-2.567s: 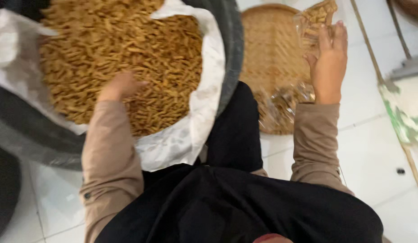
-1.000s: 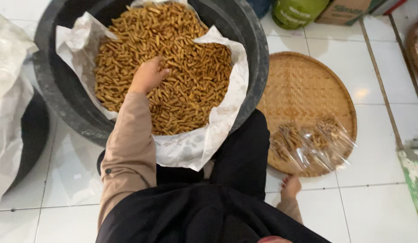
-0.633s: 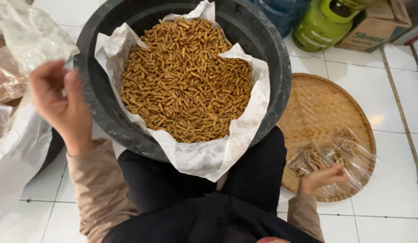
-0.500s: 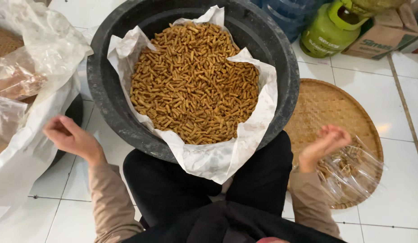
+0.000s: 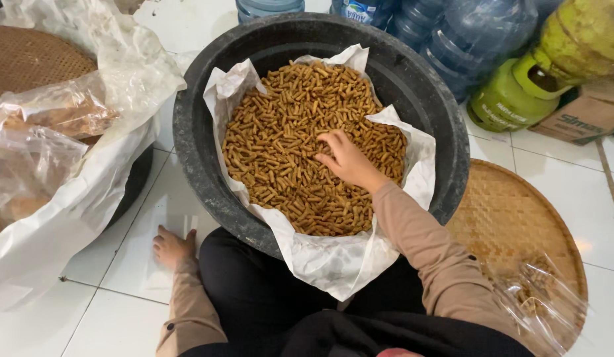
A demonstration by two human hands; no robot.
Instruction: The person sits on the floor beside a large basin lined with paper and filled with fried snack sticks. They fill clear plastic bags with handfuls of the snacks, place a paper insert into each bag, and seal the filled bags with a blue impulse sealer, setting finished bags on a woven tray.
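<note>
Left to right. Far left of the left hand: clear plastic bags (image 5: 45,142) of snacks on white plastic sheeting (image 5: 69,218). The left hand (image 5: 173,246) rests on the tiled floor (image 5: 131,264), fingers loosely curled, holding nothing. To its right, the black tub (image 5: 194,142), lined with white paper (image 5: 327,261), holds brown stick-shaped snacks (image 5: 280,145). The right hand (image 5: 347,160) lies on the snacks, fingers bent down into them; whether it grips any cannot be told. Right of that hand: a woven tray (image 5: 512,218) bearing a clear bag (image 5: 542,301); beyond it, a green gas cylinder (image 5: 519,99).
</note>
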